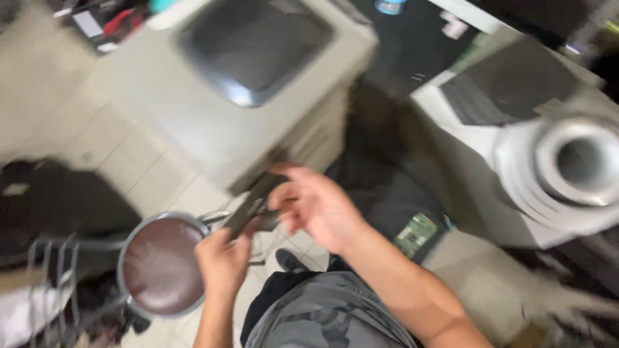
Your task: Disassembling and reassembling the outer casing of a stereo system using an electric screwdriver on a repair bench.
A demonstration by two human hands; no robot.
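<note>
Both hands meet on a dark flat device (253,205) held above the tiled floor (129,161). Left hand (222,261) pinches its lower end between thumb and curled fingers; right hand (319,206) cups the upper end, fingers loosely spread. Just left sits a round stool (161,264), beside the beige cabinet's corner (213,129)

I make out a small green rectangular label (416,234) on dark fabric just right of my forearm. A white paper tag (455,26) lies on the black surface at the top, too blurred for detail.
</note>
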